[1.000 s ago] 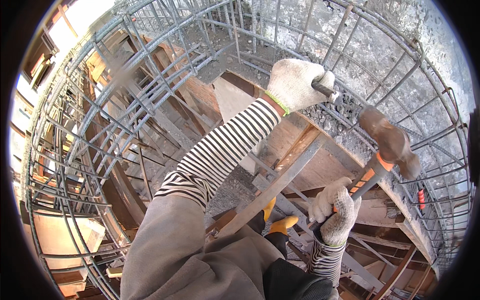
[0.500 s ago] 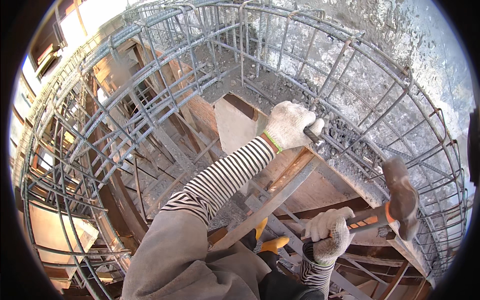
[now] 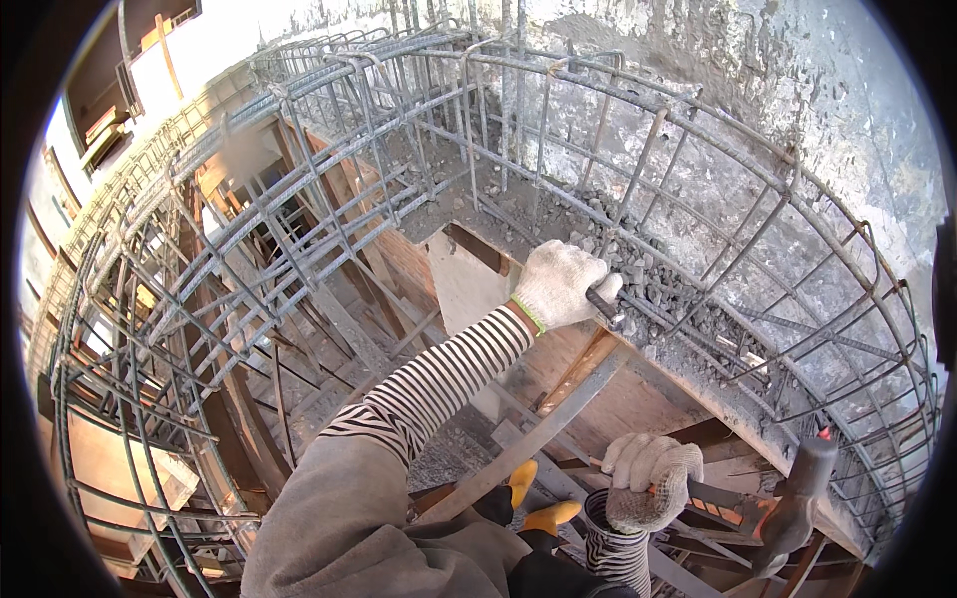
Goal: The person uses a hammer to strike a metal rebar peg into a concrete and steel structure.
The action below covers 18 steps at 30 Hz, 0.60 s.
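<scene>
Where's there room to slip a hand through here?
Probably the wide gaps between bars fronting the grey wall, past the left hand. It's crowded at the left, where bars overlap, and beside the chisel, where rubble lies.

Versus the earlier views: hammer now sits lower, farther from the short dark bar; right hand lower too. Left hand shifts, bringing bar's end nearer the ledge's outer edge.
</scene>
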Tool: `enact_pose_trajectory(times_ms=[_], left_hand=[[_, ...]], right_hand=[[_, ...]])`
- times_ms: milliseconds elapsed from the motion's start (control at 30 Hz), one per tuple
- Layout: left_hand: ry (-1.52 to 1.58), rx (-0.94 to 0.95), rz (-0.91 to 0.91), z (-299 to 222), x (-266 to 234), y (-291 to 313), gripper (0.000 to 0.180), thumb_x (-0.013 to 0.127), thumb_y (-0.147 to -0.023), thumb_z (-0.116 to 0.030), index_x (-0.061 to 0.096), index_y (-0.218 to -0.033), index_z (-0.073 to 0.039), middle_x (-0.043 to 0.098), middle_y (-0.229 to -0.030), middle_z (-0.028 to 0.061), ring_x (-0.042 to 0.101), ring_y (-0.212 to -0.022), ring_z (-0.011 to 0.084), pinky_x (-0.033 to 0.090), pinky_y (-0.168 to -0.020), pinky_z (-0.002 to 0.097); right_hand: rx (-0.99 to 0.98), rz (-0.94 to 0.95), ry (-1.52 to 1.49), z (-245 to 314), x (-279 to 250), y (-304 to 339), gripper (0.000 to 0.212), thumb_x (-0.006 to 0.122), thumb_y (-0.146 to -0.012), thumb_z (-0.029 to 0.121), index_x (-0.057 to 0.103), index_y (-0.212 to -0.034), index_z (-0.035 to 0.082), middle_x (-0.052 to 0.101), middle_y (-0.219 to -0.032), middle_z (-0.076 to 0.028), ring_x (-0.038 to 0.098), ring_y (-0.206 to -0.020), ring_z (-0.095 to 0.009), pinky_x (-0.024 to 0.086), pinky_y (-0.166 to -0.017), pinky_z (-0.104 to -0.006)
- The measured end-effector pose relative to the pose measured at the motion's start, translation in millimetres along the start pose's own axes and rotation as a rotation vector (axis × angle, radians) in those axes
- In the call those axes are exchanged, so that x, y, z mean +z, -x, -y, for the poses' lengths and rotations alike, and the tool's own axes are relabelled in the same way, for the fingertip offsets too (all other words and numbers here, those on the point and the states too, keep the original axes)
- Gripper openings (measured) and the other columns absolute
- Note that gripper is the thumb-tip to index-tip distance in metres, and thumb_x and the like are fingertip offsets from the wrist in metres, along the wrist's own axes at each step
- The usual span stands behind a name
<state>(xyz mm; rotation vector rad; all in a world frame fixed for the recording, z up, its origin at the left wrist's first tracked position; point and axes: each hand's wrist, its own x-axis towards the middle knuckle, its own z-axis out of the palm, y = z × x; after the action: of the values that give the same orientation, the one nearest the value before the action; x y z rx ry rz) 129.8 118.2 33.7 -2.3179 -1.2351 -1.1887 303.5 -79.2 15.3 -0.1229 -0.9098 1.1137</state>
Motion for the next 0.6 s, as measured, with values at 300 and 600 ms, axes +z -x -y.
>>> enact_pose_trajectory(times_ms=[300,600], left_hand=[[-0.107,-0.025,0.113,7,15,6,0.034,0.067,-0.087,-0.029,0.061,-0.061,-0.008,0.069,-0.068,0.0113,0.069,-0.070,0.0297,0.052,-0.069,0.0450],[-0.013,-0.013,0.009,5,28,4,0.040,0.071,-0.090,-0.034,0.059,-0.061,-0.008,0.064,-0.065,0.0140,0.065,-0.070,0.0356,0.051,-0.072,0.0475]], right_hand=[[0.619,-0.200,-0.007,-19,-27,34,0.014,0.065,-0.097,0.014,0.055,-0.090,0.006,0.047,-0.061,-0.002,0.044,-0.045,-0.017,0.043,-0.049,-0.0370],[0.807,-0.348,0.036,-39,-20,18,0.015,0.062,-0.097,0.013,0.050,-0.089,0.009,0.042,-0.059,-0.001,0.041,-0.044,-0.014,0.039,-0.044,-0.0326]])
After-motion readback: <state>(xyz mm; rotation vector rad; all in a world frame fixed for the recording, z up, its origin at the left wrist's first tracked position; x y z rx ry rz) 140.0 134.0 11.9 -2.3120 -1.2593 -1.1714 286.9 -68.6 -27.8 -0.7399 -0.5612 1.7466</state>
